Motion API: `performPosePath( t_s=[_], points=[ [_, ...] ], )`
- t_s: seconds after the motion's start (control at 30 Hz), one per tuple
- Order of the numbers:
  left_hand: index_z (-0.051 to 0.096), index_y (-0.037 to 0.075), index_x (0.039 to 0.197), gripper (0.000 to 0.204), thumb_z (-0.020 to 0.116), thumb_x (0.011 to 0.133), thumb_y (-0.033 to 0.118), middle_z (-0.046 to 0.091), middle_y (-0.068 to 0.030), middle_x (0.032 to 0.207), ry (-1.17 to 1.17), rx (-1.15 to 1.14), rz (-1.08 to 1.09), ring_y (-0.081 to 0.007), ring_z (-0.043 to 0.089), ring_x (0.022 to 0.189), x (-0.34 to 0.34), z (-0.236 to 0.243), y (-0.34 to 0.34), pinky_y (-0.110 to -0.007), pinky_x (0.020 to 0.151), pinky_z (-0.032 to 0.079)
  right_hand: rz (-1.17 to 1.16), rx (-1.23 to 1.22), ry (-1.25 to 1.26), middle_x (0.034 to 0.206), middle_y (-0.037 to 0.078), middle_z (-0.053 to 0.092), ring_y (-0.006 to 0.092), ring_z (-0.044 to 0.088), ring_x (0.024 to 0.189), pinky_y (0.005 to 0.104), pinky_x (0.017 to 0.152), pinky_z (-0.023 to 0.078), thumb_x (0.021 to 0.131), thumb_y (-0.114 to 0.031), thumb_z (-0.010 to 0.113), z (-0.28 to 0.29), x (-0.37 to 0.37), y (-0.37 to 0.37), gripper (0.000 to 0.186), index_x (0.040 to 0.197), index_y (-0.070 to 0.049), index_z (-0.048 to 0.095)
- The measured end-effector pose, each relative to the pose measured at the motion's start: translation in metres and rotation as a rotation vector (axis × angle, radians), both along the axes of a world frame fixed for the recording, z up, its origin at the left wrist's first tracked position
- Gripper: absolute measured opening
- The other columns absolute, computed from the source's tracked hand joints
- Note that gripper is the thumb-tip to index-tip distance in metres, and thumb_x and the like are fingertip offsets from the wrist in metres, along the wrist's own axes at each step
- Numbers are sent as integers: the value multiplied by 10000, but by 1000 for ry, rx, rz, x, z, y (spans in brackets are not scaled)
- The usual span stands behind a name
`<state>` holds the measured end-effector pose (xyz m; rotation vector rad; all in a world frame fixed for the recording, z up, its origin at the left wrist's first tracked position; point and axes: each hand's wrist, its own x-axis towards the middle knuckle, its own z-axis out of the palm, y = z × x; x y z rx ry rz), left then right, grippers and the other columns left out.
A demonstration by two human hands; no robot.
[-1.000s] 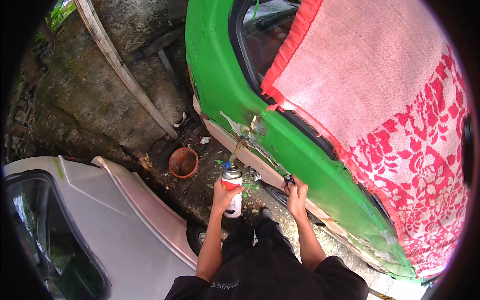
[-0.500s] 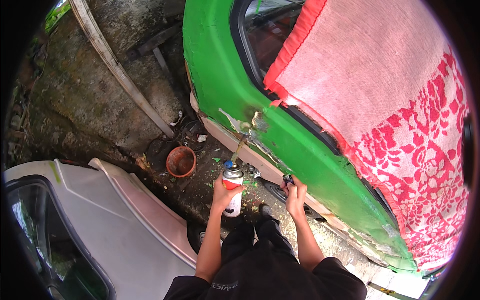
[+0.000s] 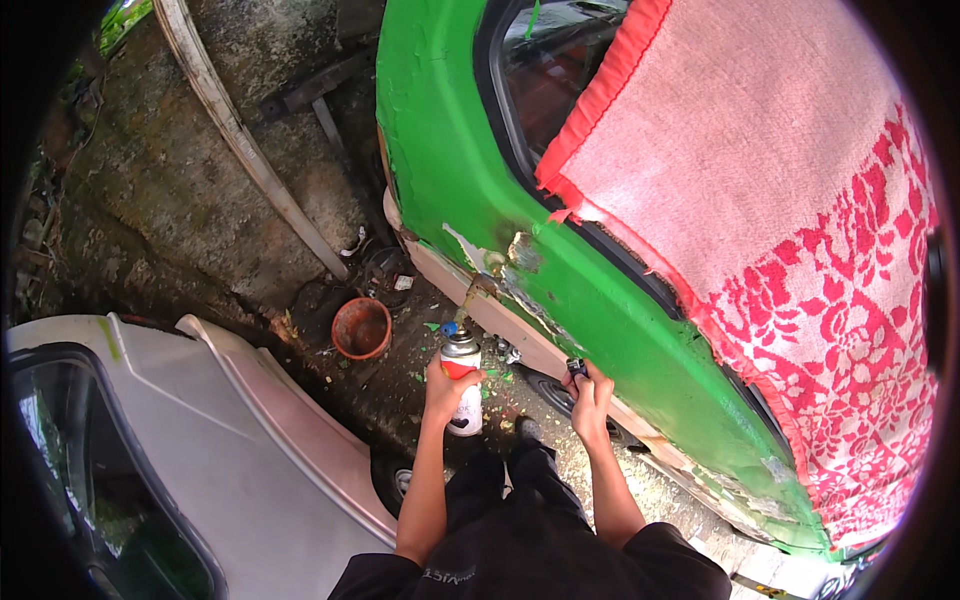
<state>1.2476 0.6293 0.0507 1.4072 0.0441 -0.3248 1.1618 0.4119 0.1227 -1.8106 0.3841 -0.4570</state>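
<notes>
My left hand (image 3: 440,392) is wrapped around a white and red gas canister (image 3: 467,412), held upright. Screwed onto its top is a blowtorch head (image 3: 462,318) with a blue knob; the nozzle tip points at the green car (image 3: 610,325), near its lower edge. My right hand (image 3: 592,402) is closed on a small dark lighter (image 3: 576,368), with the thumb by its top, beside the car's side. Part of the lighter is hidden by my fingers. Close to the nozzle, the paint is peeled and scorched at a bare patch (image 3: 522,252).
A pink-and-red floral towel (image 3: 740,170) drapes over the green car's window and roof. On the left stands a pale silver car (image 3: 230,430). Ahead on the ground are a terracotta pot (image 3: 362,328) and scattered paint flakes. A curved pale strip (image 3: 245,140) leans against the rough wall.
The view has shifted slightly, so the green car sits a little to the right. Both hands keep their grips; the canister has barely moved against the ground.
</notes>
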Motion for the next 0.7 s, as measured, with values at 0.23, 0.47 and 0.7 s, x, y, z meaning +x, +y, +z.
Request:
performPosePath(
  t_s=[0.23, 0.47, 0.7],
  points=[
    [598, 23, 1038, 409, 791, 678, 7, 653, -58, 860, -43, 10, -9, -150, 641, 710, -1, -4, 0, -303, 652, 520, 31, 9, 74, 625, 99, 576, 151, 509, 552, 310, 524, 390, 822, -140, 450, 3, -1, -5, 255, 751, 66, 582],
    [592, 29, 1029, 414, 820, 684, 33, 661, -61, 872, 30, -41, -27, -157, 643, 740, -1, 0, 4, -321, 669, 525, 37, 14, 66, 631, 101, 584, 158, 511, 550, 310, 532, 404, 823, -136, 446, 0, 0, -5, 254, 762, 68, 584],
    [593, 26, 1020, 405, 815, 681, 41, 653, -55, 861, 38, -48, 17, -150, 630, 724, 7, -2, 4, -314, 660, 514, 43, 34, 70, 663, 116, 608, 153, 530, 568, 305, 552, 432, 830, -138, 446, -2, 1, -4, 257, 776, 71, 586]
  ],
)
